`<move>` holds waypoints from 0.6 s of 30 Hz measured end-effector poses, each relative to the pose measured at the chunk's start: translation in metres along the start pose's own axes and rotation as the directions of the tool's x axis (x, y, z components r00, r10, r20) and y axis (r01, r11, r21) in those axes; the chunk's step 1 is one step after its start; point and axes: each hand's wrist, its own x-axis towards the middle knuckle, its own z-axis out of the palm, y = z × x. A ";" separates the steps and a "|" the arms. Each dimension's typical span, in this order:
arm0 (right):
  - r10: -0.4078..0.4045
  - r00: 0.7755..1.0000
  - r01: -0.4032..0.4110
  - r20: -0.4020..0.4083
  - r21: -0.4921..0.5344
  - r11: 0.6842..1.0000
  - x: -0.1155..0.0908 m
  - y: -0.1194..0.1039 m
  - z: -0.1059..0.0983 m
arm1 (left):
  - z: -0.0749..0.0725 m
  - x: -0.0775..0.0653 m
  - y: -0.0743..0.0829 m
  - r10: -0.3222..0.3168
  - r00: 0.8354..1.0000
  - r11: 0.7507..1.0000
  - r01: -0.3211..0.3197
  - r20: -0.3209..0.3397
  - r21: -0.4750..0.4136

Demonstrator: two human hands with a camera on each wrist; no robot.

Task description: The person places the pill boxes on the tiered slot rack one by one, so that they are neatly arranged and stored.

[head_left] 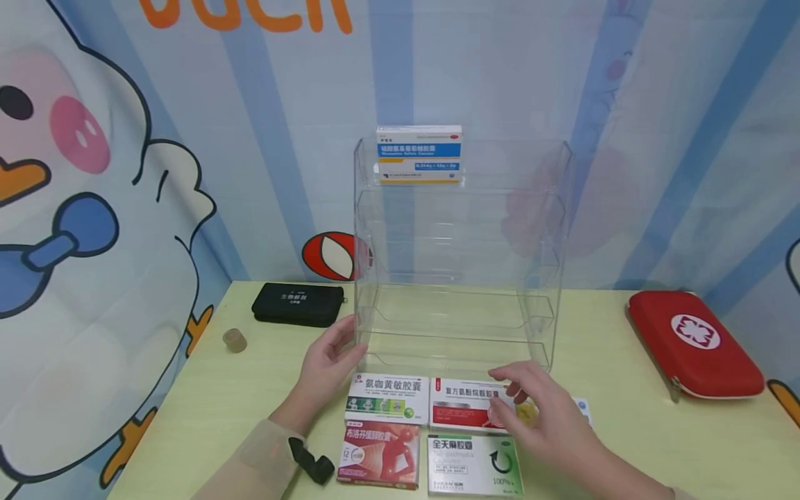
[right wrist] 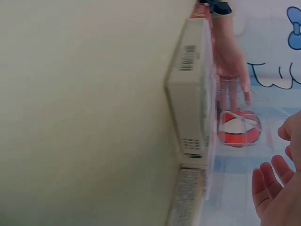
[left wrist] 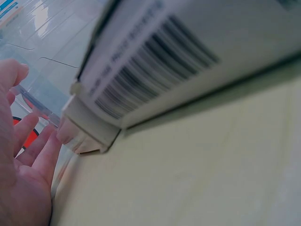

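1. Head view: clear rack stands upright mid-table, open front toward the person; one blue-white box on its top shelf.
2. Left hand: fingers straight, touching the rack's lower left front corner.
3. Right hand: relaxed, holding nothing, hovering over the red-white box just before the rack; this is the nearer hand.
4. Red-white box: flat, long axis left-right, flush with the green-white box to its left.
5. Room: lower shelves hold nothing; two more boxes lie on the nearer side.
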 end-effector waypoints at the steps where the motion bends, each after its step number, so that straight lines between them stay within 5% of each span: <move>1: 0.031 0.999 -0.031 0.030 -0.004 1.000 -0.004 0.000 0.000 | 0.000 0.000 0.000 -0.002 1.000 1.000 0.002 -0.001 -0.003; 10: 0.163 0.951 -0.156 0.261 -0.048 0.987 -0.031 0.004 -0.006 | 0.001 0.000 0.000 0.010 1.000 1.000 -0.009 -0.010 0.012; 18: 0.237 0.873 -0.200 0.426 -0.130 0.971 -0.036 0.009 -0.013 | 0.000 0.001 -0.001 0.015 1.000 1.000 -0.015 -0.004 0.010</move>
